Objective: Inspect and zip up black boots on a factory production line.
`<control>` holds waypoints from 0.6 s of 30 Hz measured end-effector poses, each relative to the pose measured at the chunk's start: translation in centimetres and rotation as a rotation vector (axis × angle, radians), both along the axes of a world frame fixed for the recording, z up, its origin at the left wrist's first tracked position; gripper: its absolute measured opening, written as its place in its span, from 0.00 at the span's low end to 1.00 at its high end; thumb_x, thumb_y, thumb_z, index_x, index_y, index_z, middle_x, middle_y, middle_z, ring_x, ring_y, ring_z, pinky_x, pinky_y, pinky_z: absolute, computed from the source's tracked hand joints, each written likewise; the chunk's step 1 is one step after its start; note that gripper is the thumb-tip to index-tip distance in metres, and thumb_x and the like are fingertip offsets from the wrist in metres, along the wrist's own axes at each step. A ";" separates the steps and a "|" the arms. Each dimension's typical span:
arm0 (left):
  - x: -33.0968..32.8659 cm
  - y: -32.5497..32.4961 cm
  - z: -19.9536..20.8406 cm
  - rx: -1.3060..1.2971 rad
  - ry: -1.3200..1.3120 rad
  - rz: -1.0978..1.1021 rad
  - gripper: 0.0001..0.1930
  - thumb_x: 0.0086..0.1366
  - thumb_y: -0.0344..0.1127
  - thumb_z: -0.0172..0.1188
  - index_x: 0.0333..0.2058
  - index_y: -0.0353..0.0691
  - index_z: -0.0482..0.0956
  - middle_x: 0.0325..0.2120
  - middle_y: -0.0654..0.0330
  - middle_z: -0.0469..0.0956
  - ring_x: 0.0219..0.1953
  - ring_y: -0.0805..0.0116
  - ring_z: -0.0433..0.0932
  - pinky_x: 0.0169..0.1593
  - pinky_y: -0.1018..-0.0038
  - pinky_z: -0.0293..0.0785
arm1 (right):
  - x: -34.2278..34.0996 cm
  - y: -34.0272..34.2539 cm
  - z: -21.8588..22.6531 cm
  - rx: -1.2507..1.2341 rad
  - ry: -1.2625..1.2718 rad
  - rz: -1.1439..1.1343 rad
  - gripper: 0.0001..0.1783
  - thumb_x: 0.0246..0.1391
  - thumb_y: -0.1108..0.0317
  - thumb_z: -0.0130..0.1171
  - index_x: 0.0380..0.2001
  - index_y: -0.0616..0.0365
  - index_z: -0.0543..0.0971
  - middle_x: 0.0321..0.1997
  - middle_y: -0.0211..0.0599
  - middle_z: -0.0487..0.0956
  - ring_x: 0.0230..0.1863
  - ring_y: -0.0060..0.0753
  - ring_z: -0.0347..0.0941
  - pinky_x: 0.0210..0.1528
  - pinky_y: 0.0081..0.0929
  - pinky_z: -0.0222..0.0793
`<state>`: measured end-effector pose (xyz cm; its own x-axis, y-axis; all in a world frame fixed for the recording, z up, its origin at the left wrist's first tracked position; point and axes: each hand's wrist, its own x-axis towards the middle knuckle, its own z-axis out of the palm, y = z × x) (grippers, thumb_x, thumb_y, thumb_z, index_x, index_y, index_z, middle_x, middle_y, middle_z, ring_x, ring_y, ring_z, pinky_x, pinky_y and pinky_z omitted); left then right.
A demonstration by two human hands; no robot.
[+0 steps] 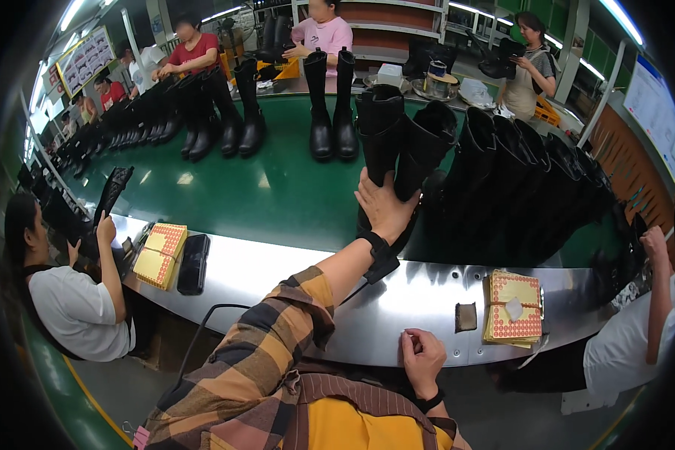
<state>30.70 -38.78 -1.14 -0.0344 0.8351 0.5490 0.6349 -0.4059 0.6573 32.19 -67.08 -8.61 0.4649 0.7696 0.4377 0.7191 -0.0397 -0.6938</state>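
My left hand (386,208) reaches forward over the bench edge and grips a pair of tall black boots (420,150) at their shafts. The two shafts lean apart at the top; my hand and wrist hide much of the lower parts. My right hand (424,361) is low at the near edge of the metal bench (307,259), its fingers curled in toward the thumb. Whatever lies between those fingertips, if anything, is too small to make out. Near it are a small brown square pad (466,316) and a banded stack of yellow cards with red marks (513,307).
More black boots (502,165) crowd the green conveyor belt (292,195) at right. One pair (331,112) stands farther back, with a long row (202,112) to the left. A phone (193,264) lies beside another card stack (160,255). Co-workers sit close on both sides (82,300).
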 end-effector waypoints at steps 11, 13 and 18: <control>-10.7 -7.0 5.6 0.219 0.054 -0.130 0.10 0.59 0.37 0.62 0.35 0.37 0.81 0.40 0.48 0.74 0.29 0.47 0.78 0.31 0.61 0.76 | 0.0 2.5 3.2 0.077 0.082 0.197 0.53 0.36 0.60 0.75 0.64 0.63 0.59 0.58 0.51 0.67 0.57 0.43 0.65 0.59 0.38 0.61; -13.1 -11.0 6.1 0.255 0.107 -0.116 0.12 0.58 0.39 0.64 0.37 0.39 0.82 0.40 0.49 0.74 0.29 0.49 0.79 0.31 0.62 0.76 | -1.4 5.0 5.6 0.118 0.041 0.363 0.63 0.33 0.57 0.78 0.68 0.63 0.51 0.66 0.55 0.59 0.63 0.51 0.59 0.63 0.42 0.57; -18.4 -16.0 4.4 0.144 0.128 -0.407 0.27 0.56 0.46 0.66 0.52 0.40 0.76 0.47 0.44 0.74 0.41 0.40 0.77 0.41 0.57 0.75 | -4.3 8.0 4.1 0.123 -0.169 0.262 0.61 0.31 0.61 0.77 0.68 0.63 0.52 0.66 0.58 0.58 0.61 0.60 0.59 0.62 0.45 0.58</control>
<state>12.33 -54.77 3.30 0.3569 0.6812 0.6392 0.4774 -0.7212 0.5020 27.92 -59.04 -4.52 0.1716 0.7900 0.5887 0.7989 0.2381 -0.5524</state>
